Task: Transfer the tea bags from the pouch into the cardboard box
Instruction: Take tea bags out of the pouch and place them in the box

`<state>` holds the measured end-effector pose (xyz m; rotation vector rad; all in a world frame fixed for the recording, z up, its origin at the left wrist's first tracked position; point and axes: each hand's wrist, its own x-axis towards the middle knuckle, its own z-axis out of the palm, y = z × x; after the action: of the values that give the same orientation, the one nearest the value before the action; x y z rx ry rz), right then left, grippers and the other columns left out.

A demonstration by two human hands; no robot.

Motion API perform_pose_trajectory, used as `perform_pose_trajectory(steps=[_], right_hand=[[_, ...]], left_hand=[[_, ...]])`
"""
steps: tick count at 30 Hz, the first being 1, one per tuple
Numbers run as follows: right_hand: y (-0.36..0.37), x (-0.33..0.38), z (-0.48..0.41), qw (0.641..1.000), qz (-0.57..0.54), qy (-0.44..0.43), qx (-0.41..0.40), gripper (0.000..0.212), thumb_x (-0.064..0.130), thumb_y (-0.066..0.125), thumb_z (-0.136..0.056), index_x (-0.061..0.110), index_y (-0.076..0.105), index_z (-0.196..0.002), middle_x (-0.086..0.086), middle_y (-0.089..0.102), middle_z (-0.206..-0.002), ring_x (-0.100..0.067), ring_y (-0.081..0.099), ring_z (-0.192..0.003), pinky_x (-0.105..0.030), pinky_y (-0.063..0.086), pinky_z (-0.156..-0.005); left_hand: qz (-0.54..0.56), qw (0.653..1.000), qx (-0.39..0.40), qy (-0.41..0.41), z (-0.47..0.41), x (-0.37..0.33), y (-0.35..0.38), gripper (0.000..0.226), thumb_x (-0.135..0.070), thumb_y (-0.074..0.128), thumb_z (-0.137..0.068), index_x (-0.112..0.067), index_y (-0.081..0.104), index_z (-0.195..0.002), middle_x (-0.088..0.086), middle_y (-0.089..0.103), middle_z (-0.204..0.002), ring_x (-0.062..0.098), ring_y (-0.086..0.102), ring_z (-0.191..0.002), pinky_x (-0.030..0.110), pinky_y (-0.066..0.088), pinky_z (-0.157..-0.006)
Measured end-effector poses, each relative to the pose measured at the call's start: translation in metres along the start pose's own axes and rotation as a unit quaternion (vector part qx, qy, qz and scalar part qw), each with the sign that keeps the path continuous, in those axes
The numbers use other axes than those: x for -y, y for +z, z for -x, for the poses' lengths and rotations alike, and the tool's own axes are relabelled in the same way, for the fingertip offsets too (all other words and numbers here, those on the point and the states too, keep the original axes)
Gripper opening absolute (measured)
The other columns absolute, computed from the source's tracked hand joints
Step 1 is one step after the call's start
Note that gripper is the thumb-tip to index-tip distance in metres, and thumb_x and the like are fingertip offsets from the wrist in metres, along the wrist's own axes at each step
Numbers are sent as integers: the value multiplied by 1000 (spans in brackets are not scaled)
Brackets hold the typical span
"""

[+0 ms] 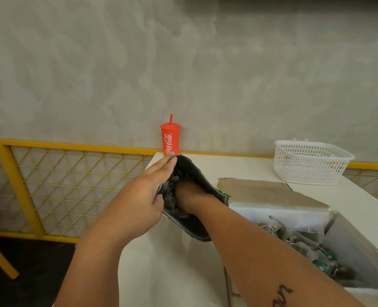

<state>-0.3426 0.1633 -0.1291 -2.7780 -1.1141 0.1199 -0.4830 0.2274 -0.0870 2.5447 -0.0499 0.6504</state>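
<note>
— Where was the pouch [192,171]?

— Held up over the near-left part of the bench [172,262], its mouth gaping toward the camera and its dark lining showing; whether its lower corner touched the bench top I could not tell.

— And the hands?

— The left hand [143,196] was on the pouch's left rim; its fingers lay straight along the outside of that edge and the thumb was hooked over it, so the rim was pinched between them. The right hand [188,196] was plunged into the mouth up to the wrist; its fingers were buried among the tea bags [172,192] inside, so I could not tell whether they had closed on any.

— The cardboard box [272,191]?

— On the bench just right of the pouch, partly under the right forearm; its brown flap lay folded back toward the wall, and the flap's near corner met the pouch's right edge; other tea bags [294,238] lay heaped inside the box, some with strings and green tags.

— Anything else about?

— A red cup [170,140] with a straw stood at the bench's far left corner, right behind the pouch's top; a white basket [310,160] sat farther right, beyond the box; a yellow railing [50,147] with mesh ran along the foot of the grey wall [183,63].
</note>
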Motion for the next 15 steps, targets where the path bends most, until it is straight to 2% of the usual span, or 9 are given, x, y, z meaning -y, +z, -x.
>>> perform_pose_trajectory(steps=[3, 10, 15], right_hand=[[-7, 1, 9, 1000, 5, -13, -25, 26, 9, 45, -94, 5, 52, -119, -15, 55, -120, -28, 56, -108, -33, 44, -94], [-26, 16, 41, 989, 69, -97, -85, 19, 3, 52, -88, 4, 61, -105, -14, 64, -103, -28, 63, -90, -35, 50, -78], [-25, 11, 73, 973, 85, -175, -123, 26, 7, 54, -89, 7, 57, -114, -10, 60, -112, -27, 61, -97, -35, 49, -84]], left_hand=[[6, 1000, -5, 0, 0, -1, 1, 77, 9, 43, -82, -35, 20, -140, -43, 7, -133, -37, 1, -113, -10, 4, -90], [18, 1000, -17, -6, 0, 0, 1, 80, 12, 42, -79, -37, 21, -139, -41, 10, -136, -36, 4, -115, -10, 7, -91], [14, 1000, -16, -5, 0, 0, 0, 79, 11, 43, -80, -35, 22, -140, -42, 9, -135, -33, 2, -119, -10, 6, -91]])
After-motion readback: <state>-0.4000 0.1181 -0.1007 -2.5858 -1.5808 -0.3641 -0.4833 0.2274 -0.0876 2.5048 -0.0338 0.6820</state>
